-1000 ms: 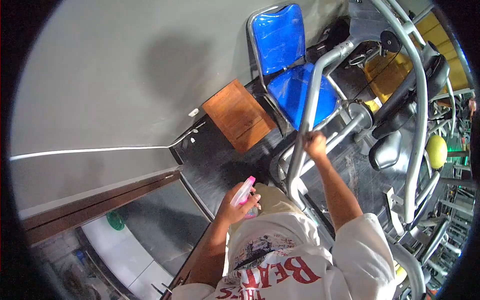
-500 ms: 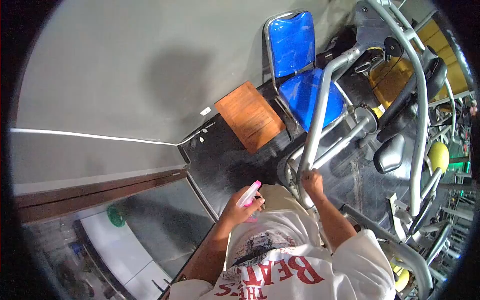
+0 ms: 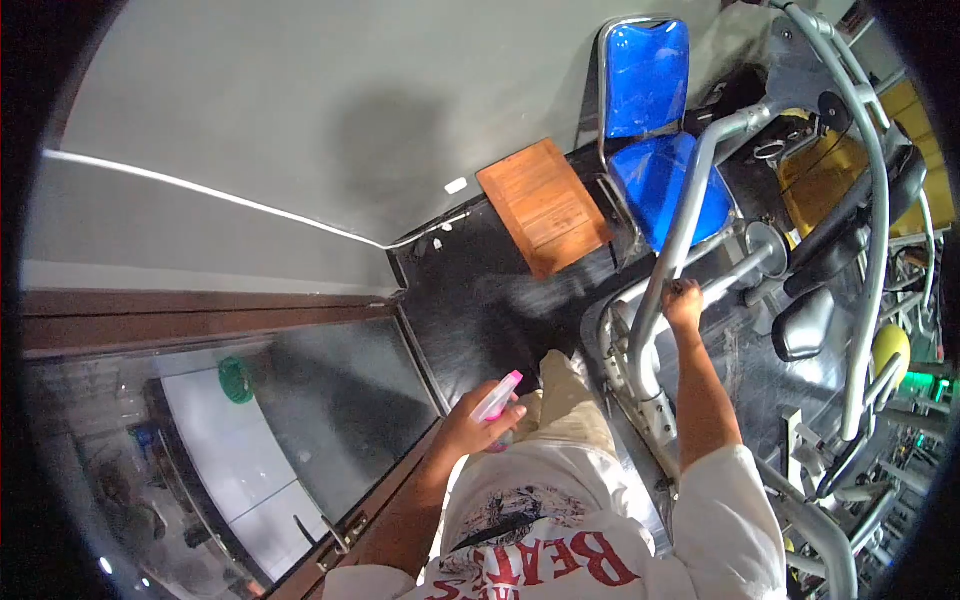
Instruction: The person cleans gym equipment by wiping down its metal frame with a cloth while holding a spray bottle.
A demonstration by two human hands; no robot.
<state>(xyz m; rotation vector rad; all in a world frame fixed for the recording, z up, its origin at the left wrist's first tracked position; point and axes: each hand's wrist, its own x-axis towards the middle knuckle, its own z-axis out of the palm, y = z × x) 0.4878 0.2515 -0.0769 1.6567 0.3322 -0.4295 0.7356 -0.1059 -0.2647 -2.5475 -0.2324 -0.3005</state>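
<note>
My left hand (image 3: 478, 425) is wrapped round a clear spray bottle (image 3: 494, 400) with a pink tip, held in front of my waist. Farther out on the right, my right hand (image 3: 683, 305) has its fingers curled beside the silver tube (image 3: 683, 225) of a gym machine. Something small and dark shows at its fingers, too small to name. Past the tube are a blue chair (image 3: 645, 80) and a wooden stool (image 3: 548, 208) by the grey wall.
A glass door (image 3: 345, 430) with a brown frame is at the left, with a green basket (image 3: 236, 380) behind it. Black machine pads (image 3: 803, 325) and a yellow ball-like object (image 3: 890, 355) are at the right. A white cable (image 3: 220, 195) runs along the wall.
My right hand has moved forward and to the right, with the arm stretched out farther. The chair, stool and machine have shifted right in the view. My left hand still holds the bottle.
</note>
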